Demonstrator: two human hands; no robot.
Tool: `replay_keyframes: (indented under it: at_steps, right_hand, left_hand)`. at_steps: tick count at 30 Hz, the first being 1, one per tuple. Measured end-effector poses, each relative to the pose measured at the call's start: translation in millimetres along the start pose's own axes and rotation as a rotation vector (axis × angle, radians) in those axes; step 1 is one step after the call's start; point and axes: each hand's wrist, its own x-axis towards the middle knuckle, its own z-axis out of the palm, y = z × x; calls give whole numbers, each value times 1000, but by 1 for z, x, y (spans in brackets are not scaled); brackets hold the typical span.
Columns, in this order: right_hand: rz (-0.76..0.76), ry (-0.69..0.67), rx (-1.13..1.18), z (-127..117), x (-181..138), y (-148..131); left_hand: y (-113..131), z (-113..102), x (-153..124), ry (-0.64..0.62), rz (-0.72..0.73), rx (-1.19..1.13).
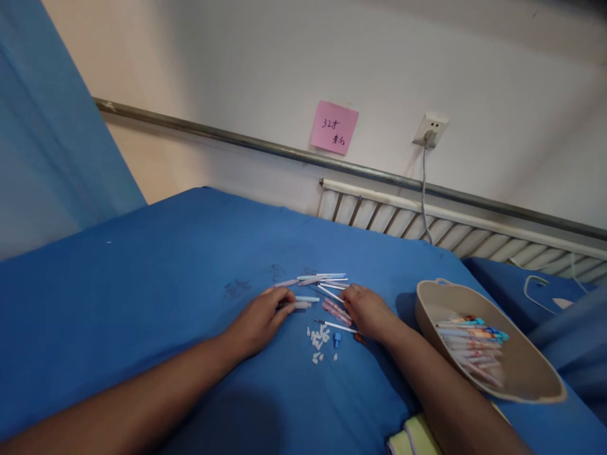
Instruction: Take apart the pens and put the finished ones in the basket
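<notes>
My left hand is closed, its fingers and thumb around the ends of a light-blue pen barrel and a pale pink one just below it. My right hand rests on the cloth with curled fingers beside pink patterned pen barrels. A white pen refill runs up to its fingertips; what they hold is hidden. Another refill lies under that hand's edge. Beyond both hands is a loose row of barrels and refills. Nearer me are several small white plugs and a blue cap piece.
A beige basket with several pens stands at the right. Blue cloth covers the surface. A folded yellow cloth lies under my right forearm. Behind are a radiator, a pipe and a plugged-in cable.
</notes>
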Motion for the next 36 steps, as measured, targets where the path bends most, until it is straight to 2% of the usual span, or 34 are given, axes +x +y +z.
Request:
replay_keyframes:
  at_steps: [5,10,36]
  right_hand:
    - [-56,144,247,5,-5,3]
    - [-107,259,336,6,-8,2]
    - [-125,227,336,13,-8,12]
  left_hand:
    - [-4,-3,0,55,-16,-43]
    - [-6,-3,0,72,-24,-61]
    - [-5,-3,-1,88,-56,-98]
